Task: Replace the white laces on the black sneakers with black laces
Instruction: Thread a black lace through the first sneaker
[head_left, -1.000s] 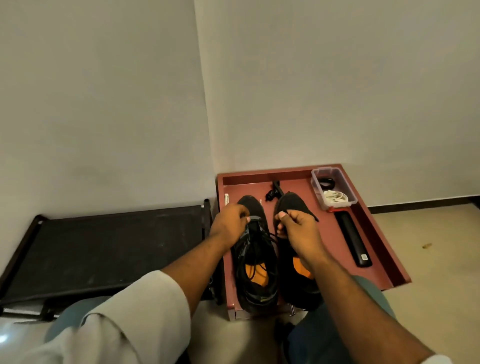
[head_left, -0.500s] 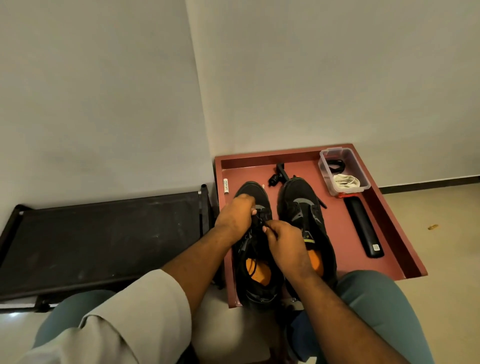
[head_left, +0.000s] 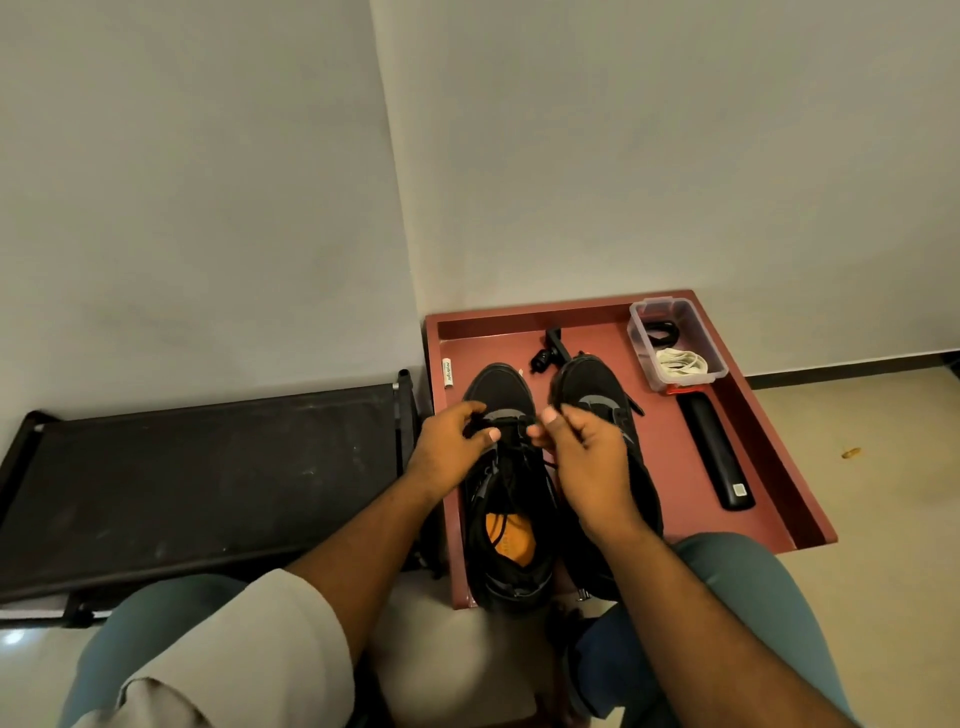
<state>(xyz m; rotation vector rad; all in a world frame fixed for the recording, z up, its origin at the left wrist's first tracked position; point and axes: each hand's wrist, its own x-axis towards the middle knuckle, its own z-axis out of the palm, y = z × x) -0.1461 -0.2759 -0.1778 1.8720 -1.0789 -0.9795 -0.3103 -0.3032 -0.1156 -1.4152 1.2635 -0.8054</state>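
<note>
Change: right hand (head_left: 587, 457) shifted off left sneaker's tongue, now apart from left hand (head_left: 451, 447).
Grip: both pinching black lace (head_left: 511, 457) ends near lowest eyelets.
Left sneaker (head_left: 506, 499): on red tray (head_left: 675, 467), beside right sneaker (head_left: 602, 410).
White laces (head_left: 680, 362): in clear box (head_left: 698, 332).

Two black sneakers (head_left: 506, 467) side by side on red tray (head_left: 675, 452); clear plastic box (head_left: 675, 345) back-right, long black bar (head_left: 714, 449) just before it.

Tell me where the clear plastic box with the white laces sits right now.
In the head view, the clear plastic box sits in the far right corner of the red tray, just beyond the long black tool and right of the sneakers.
</note>
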